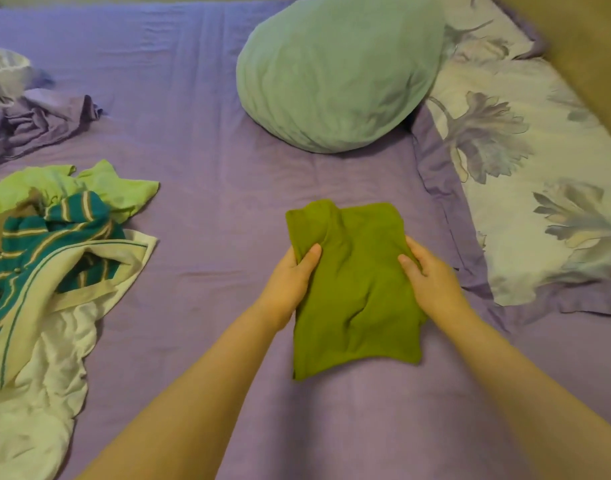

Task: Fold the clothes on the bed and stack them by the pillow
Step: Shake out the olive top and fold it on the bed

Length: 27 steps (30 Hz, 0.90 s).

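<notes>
A folded olive-green garment [352, 289] lies in the middle of the purple bed sheet [200, 168]. My left hand [290, 282] grips its left edge, thumb on top of the cloth. Its right edge is held the same way by my right hand [432, 282]. Just right of the garment lies the flowered pillow [526, 188], and a round pale-green pillow [335, 71] sits beyond it. Unfolded clothes are heaped at the left: a light-green piece [99, 188], a teal striped shirt [54, 244] and a white garment [44, 368].
A crumpled lilac and white cloth [27, 112] lies at the far left of the bed. A tan headboard or wall [584, 53] runs along the right behind the flowered pillow. Bare sheet stretches between the clothes heap and the folded garment.
</notes>
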Tool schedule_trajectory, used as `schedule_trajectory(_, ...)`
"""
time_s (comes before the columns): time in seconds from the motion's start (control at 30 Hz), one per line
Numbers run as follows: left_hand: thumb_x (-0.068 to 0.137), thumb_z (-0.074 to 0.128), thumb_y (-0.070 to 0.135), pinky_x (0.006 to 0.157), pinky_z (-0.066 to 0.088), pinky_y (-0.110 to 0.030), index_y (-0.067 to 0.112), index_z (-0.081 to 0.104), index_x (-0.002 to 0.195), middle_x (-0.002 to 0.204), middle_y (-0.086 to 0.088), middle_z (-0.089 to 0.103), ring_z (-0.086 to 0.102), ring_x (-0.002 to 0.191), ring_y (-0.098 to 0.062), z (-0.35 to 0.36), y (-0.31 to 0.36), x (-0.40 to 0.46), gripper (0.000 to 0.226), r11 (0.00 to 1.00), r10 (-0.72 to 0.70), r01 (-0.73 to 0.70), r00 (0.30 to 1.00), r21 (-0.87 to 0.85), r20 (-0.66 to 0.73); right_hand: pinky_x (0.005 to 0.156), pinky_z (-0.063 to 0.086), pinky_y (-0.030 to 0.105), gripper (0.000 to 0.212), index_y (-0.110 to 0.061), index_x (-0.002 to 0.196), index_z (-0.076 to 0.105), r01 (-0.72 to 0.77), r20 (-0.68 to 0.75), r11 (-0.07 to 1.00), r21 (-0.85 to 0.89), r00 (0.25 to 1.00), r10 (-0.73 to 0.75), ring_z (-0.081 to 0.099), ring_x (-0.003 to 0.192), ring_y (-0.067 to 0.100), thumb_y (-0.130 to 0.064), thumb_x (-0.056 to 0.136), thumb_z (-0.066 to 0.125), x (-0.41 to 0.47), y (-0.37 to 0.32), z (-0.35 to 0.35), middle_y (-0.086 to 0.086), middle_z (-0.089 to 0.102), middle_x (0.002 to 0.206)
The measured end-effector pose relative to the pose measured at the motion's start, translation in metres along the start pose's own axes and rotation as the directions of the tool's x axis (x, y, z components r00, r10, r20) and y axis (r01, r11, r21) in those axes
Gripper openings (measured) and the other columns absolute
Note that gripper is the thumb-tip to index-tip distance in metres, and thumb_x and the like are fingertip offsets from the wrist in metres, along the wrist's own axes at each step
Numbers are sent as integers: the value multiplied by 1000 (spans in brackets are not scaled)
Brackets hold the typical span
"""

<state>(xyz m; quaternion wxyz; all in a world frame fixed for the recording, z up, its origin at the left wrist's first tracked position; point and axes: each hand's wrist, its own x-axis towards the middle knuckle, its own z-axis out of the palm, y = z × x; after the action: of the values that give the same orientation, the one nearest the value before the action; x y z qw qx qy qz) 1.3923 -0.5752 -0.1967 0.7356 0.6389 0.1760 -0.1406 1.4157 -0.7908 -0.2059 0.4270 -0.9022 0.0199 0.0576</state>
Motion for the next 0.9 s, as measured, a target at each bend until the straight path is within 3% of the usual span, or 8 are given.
schedule_trajectory(0.1,96,54,27,108,39,-42,24,28,145,145,-4,47,50,127,-22,22,-15,22,56,989,-150,150,989,-18,-12,100,32,29,60,-14,150,23,-143,17,985,-94,989,145,43,131,31,-24,98,51,17,27,-14,12,40,148)
schedule_trajectory(0.2,89,67,20,112,28,-32,12,-1,152,158,-2,20,30,141,-21,31,-46,22,93,952,-217,225,974,209,-61,103,34,37,77,-12,152,7,-231,118,957,-178,960,254,40,132,33,-23,94,57,4,56,-8,15,33,151)
schedule_trajectory(0.33,86,70,14,111,31,-35,12,2,153,158,-1,22,34,139,-23,34,-71,22,95,884,-141,162,987,439,-81,83,47,38,83,-26,152,4,-193,155,953,-231,960,232,55,96,28,-24,92,61,-20,79,11,16,47,133)
schedule_trajectory(0.4,87,69,16,106,37,-36,13,11,152,152,-5,35,42,133,-27,34,-72,23,87,847,-141,178,984,501,-111,77,43,33,78,-31,151,9,-182,136,961,-210,967,213,49,87,20,-19,93,59,-24,80,18,16,47,124)
schedule_trajectory(0.6,90,64,11,106,39,-44,16,20,148,147,-9,41,47,128,-29,37,-69,14,72,930,-190,217,975,296,-116,77,40,30,53,-20,137,49,-229,6,958,-174,972,233,46,83,19,-2,88,54,-32,78,9,16,45,121)
schedule_trajectory(0.73,86,68,9,106,37,-37,9,18,150,151,-8,35,43,132,-25,46,-80,-2,81,912,-171,217,973,348,-157,87,47,42,48,-20,134,54,-305,-46,876,-375,949,311,51,108,31,-2,88,53,-46,72,2,12,39,134)
schedule_trajectory(0.83,87,66,9,96,46,-43,11,25,146,143,-10,45,50,124,-30,47,-91,-17,71,860,-244,276,961,429,-129,86,48,47,54,-16,127,60,14,60,793,-609,998,29,49,118,40,6,78,61,-58,59,14,20,43,141)
schedule_trajectory(0.9,90,61,7,79,54,-50,14,28,144,138,-10,47,56,114,-35,40,-94,-28,63,856,-309,317,947,408,-87,89,47,44,61,-24,133,55,273,282,681,-679,954,-101,48,123,37,-1,77,65,-68,51,30,16,41,146)
